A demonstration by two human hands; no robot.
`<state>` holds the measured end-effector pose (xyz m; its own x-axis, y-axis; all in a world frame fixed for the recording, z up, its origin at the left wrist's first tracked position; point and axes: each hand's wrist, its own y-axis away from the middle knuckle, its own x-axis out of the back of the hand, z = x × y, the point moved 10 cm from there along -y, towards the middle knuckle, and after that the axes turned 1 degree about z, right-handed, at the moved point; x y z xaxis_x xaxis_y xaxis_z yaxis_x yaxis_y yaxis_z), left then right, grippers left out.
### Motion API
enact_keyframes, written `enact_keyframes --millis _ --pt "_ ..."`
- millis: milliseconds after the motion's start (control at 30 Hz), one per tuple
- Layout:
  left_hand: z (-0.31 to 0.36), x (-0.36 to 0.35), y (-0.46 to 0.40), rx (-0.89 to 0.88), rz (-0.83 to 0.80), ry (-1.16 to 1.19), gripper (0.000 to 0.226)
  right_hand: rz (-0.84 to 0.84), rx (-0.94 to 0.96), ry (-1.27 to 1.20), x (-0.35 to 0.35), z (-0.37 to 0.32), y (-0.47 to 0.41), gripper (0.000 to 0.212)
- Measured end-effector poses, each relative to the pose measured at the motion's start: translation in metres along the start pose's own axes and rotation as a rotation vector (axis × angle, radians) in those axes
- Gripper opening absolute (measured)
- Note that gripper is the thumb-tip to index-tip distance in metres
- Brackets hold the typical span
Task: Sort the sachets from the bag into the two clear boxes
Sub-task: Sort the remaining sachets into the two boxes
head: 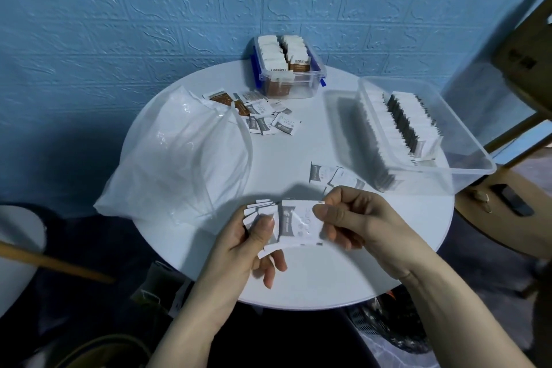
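Round white table [298, 278], plastic bag [179, 152] left, loose sachets [263, 116] behind

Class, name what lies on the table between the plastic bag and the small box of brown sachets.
Head view: a loose scatter of sachets, between bag and small box.

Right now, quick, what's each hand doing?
Left hand: closed, holding a fanned stack of grey sachets.
Right hand: closed, pinching the front sachet by its right edge.
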<state>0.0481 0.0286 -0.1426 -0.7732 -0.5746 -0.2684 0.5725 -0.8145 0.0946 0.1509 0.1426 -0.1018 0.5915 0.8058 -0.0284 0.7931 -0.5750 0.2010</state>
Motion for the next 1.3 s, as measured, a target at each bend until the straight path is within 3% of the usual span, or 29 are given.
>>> enact_keyframes --millis 133,200,267,333,400,500,600,667,733,767,833,933,1133,1200,1300 --pt "0.000 -0.001 0.000 0.014 0.001 0.014 0.033 0.025 0.098 -0.100 0.002 -0.010 0.001 0.014" --pt "0.000 0.000 0.001 0.029 0.005 0.042 0.033 0.094 0.308 -0.040 0.007 -0.028 0.007 0.014" --pt "0.001 0.000 0.001 0.054 0.001 0.079 0.034 0.179 0.673 0.343 0.005 -0.054 0.026 0.011" --pt "0.002 -0.001 0.001 0.081 -0.019 0.115 0.033 0.115 0.958 0.788 -0.017 -0.056 0.044 0.004" --pt "0.003 -0.003 0.000 0.095 -0.042 0.128 0.037 0.061 1.041 1.038 -0.026 -0.042 0.046 0.006" --pt "0.003 -0.005 -0.002 0.071 -0.062 0.057 0.038 0.010 1.114 1.136 -0.035 -0.037 0.049 0.015" --pt "0.007 -0.004 -0.003 -0.002 -0.032 -0.006 0.034 0.028 1.039 1.028 -0.026 -0.035 0.043 0.022" --pt "0.013 -0.006 -0.002 -0.102 -0.012 -0.092 0.033 0.110 0.768 0.643 0.001 -0.028 0.026 0.025" --pt "0.016 -0.014 0.001 -0.193 -0.042 -0.192 0.032 0.063 0.464 0.185 0.013 -0.005 0.008 0.046" --pt "0.014 -0.020 0.003 -0.211 -0.073 -0.236 0.033 0.020 0.391 0.094 0.010 0.003 0.004 0.050" --pt "0.010 -0.028 0.004 -0.240 -0.116 -0.404 0.032 -0.041 0.448 0.154 -0.001 0.000 0.005 0.041" --pt "0.015 -0.029 0.004 -0.343 -0.077 -0.744 0.024 0.011 0.481 0.183 0.001 0.001 0.005 0.027" --pt "0.036 -0.029 0.011 -0.606 0.077 -1.207 0.034 0.044 0.398 0.270 0.000 0.022 0.000 0.034" --pt "0.040 -0.024 0.009 -0.577 0.093 -1.257 0.033 0.043 0.388 0.273 -0.001 0.022 -0.001 0.031" --pt "0.037 -0.016 0.003 -0.421 0.061 -1.023 0.031 0.049 0.389 0.353 -0.003 0.020 -0.002 0.028"
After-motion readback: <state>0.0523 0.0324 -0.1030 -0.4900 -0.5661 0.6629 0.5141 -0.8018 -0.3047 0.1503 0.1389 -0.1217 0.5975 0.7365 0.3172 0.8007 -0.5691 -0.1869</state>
